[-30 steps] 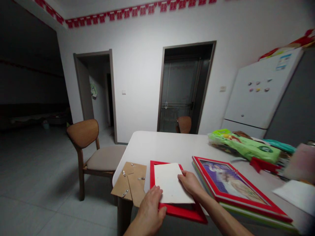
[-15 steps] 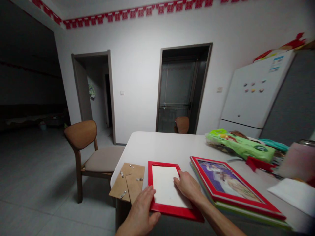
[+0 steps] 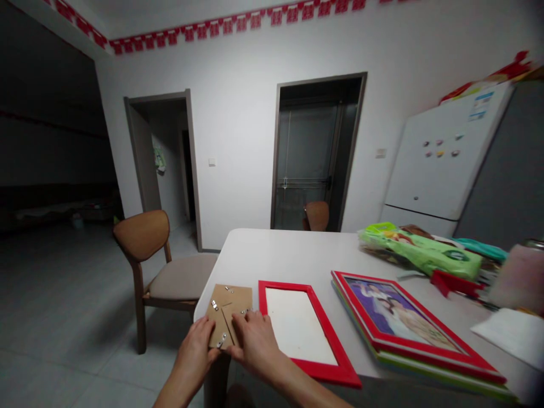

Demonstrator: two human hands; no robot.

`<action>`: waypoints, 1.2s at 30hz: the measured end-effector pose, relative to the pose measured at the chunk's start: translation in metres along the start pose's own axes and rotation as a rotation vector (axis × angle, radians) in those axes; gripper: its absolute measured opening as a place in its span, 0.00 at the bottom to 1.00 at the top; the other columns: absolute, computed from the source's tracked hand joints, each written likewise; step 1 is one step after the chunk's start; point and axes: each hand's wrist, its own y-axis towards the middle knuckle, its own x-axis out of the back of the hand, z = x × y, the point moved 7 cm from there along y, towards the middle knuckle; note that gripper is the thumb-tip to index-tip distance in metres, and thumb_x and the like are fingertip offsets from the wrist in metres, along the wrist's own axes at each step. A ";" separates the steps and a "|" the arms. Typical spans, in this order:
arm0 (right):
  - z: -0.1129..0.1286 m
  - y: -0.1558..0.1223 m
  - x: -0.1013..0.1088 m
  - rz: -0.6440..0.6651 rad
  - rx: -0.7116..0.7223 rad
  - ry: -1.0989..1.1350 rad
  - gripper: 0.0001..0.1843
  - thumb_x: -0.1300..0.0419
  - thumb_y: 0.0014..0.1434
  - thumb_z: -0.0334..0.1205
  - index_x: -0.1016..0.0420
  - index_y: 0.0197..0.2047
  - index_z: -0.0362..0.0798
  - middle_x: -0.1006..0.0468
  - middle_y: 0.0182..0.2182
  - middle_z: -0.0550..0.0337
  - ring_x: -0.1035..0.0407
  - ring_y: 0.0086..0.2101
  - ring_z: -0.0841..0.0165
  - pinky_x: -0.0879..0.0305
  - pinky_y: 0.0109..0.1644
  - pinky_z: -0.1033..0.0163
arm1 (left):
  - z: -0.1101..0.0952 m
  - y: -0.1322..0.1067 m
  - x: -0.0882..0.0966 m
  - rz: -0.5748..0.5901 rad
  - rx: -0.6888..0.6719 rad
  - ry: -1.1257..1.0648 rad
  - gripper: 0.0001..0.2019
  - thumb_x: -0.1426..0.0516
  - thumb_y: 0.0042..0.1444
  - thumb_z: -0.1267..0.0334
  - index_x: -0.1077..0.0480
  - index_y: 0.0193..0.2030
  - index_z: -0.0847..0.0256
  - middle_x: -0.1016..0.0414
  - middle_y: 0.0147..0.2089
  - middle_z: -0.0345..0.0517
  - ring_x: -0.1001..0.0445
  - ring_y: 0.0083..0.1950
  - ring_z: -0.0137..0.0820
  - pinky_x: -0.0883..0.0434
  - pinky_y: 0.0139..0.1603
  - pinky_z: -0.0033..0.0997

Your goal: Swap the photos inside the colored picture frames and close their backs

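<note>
A brown cardboard frame backing [image 3: 227, 309] with small metal clips lies at the white table's near left corner. My left hand [image 3: 196, 350] grips its near left edge, fingers curled around it. My right hand [image 3: 254, 343] rests on its right part, fingers bent and pressing down. Just right of my hands lies a red picture frame [image 3: 306, 333], face down, with a white sheet seated inside it.
A stack of frames, the top one red with a photo [image 3: 399, 320], lies to the right. Green packets [image 3: 420, 251] and white paper [image 3: 514, 334] sit at the far right. A wooden chair [image 3: 158, 266] stands left of the table [image 3: 289, 252]. A white fridge [image 3: 442, 164] stands behind.
The white sheet has been set into the red frame. Both hands have left the frame and moved left onto the cardboard backing.
</note>
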 end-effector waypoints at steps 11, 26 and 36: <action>-0.076 -0.039 0.069 -0.071 -0.032 0.222 0.20 0.46 0.41 0.37 0.29 0.41 0.46 0.31 0.40 0.54 0.38 0.41 0.65 0.43 0.47 0.62 | -0.096 -0.002 0.012 -0.098 -0.255 -0.242 0.21 0.41 0.40 0.70 0.35 0.45 0.65 0.34 0.50 0.56 0.36 0.52 0.39 0.37 0.52 0.40; -0.134 -0.058 0.060 -0.078 -0.112 -0.024 0.18 0.48 0.45 0.40 0.28 0.41 0.49 0.30 0.41 0.53 0.38 0.42 0.63 0.45 0.47 0.60 | -0.145 0.008 -0.026 0.188 -0.291 -0.213 0.08 0.49 0.50 0.67 0.31 0.36 0.62 0.32 0.46 0.48 0.39 0.52 0.36 0.44 0.54 0.38; -0.149 -0.044 0.068 -0.107 -0.139 -0.130 0.18 0.55 0.53 0.39 0.29 0.43 0.46 0.31 0.42 0.51 0.39 0.42 0.64 0.46 0.47 0.62 | -0.149 -0.004 -0.027 0.221 -0.350 -0.240 0.25 0.42 0.42 0.52 0.37 0.47 0.62 0.41 0.56 0.52 0.44 0.56 0.40 0.54 0.58 0.43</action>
